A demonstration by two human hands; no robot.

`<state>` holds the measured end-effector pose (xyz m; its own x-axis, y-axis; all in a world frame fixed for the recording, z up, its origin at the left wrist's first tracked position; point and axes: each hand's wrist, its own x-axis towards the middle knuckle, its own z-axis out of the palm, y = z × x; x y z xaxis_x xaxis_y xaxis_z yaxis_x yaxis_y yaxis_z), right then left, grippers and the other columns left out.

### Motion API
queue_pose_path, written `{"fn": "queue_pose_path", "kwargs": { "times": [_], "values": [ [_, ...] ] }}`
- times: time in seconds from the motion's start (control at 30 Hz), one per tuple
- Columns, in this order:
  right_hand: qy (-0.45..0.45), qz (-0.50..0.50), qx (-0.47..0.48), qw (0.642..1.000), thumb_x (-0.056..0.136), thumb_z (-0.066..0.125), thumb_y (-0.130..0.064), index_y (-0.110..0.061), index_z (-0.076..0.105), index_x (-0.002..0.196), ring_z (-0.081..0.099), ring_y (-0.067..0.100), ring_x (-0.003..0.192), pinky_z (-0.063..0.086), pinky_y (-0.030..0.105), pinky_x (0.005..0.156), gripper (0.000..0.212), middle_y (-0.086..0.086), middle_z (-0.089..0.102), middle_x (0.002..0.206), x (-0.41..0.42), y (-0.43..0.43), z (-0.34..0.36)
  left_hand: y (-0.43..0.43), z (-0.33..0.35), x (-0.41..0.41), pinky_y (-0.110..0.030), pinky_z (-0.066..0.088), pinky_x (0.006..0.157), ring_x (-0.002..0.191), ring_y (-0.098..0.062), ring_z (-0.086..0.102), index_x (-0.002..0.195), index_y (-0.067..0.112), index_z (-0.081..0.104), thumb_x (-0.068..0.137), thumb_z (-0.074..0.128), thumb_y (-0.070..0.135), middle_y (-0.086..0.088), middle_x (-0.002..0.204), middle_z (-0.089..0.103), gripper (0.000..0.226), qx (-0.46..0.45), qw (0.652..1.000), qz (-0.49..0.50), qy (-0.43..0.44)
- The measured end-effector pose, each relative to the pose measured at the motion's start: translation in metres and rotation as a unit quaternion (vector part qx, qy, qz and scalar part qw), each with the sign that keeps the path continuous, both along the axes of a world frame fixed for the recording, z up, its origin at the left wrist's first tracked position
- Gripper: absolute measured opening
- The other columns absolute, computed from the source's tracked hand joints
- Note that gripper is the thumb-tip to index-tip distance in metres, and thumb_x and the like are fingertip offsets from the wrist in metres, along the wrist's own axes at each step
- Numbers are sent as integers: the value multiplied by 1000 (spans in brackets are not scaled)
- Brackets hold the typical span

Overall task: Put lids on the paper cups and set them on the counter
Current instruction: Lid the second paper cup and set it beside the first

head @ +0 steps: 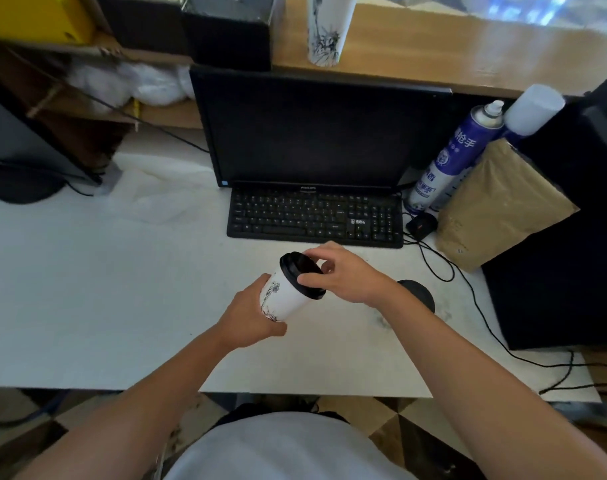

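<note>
A white paper cup (pixel 288 296) with a black ink print is held tilted above the white desk (pixel 87 289). My left hand (pixel 252 317) wraps its lower body. A black lid (pixel 300 273) sits on its rim, and my right hand (pixel 347 275) grips that lid with thumb and fingers on its edge. A stack of white printed cups (pixel 324 29) stands upright on the wooden counter (pixel 416 53) at the back. A dark round thing, perhaps more lids (pixel 418 294), lies on the desk behind my right wrist, partly hidden.
A black monitor (pixel 316 129) and keyboard (pixel 316 216) stand just beyond my hands. Blue spray cans (pixel 451 157), a brown paper bag (pixel 499 206), a mouse (pixel 421 225) and cables crowd the right. A black box (pixel 229 32) sits on the counter's left.
</note>
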<state>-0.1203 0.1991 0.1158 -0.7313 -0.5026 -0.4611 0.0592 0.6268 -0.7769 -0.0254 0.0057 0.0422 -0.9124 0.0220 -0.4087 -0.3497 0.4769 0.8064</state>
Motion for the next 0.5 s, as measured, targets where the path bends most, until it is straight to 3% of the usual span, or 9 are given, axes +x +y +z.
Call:
{"fn": "queue_pose_path", "kwargs": {
  "times": [0.07, 0.17, 0.27, 0.4, 0.5],
  "values": [
    [23, 37, -10, 999, 87, 76, -33, -23, 63, 124, 55, 13, 86, 52, 29, 82, 40, -6, 47, 122, -2, -3, 10, -6, 7, 0, -43, 62, 66, 89, -23, 68, 115, 32, 56, 59, 86, 11, 0, 102, 66, 67, 47, 999, -7, -15],
    [54, 94, -25, 994, 86, 78, -30, -20, 62, 129, 56, 11, 86, 53, 24, 79, 47, -5, 47, 122, -4, -7, 27, -12, 19, 0, -34, 58, 61, 84, -20, 64, 113, 28, 57, 64, 83, 1, -9, 102, 65, 62, 107, 993, -38, -28],
    [80, 142, -37, 986, 83, 81, -27, -22, 61, 130, 55, 8, 92, 52, 17, 77, 51, -6, 46, 123, -3, -10, 39, -20, 21, 2, -26, 56, 62, 83, -7, 63, 115, 25, 56, 65, 81, -3, 4, 96, 66, 63, 136, 988, -58, -36],
    [113, 151, -38, 981, 77, 86, -29, -22, 47, 149, 56, 12, 107, 54, 26, 89, 82, -12, 47, 129, 1, -12, 43, -31, 17, 0, -26, 58, 70, 91, 3, 65, 119, 33, 55, 71, 81, -11, 22, 96, 68, 70, 127, 990, -56, -27],
    [111, 164, -33, 980, 77, 86, -25, -21, 42, 153, 53, 7, 113, 52, 24, 95, 88, -14, 46, 131, 3, -11, 43, -43, 16, -2, -35, 61, 81, 105, -11, 65, 125, 28, 58, 67, 85, -2, 4, 111, 69, 70, 145, 985, -65, -65]
  ]
}}
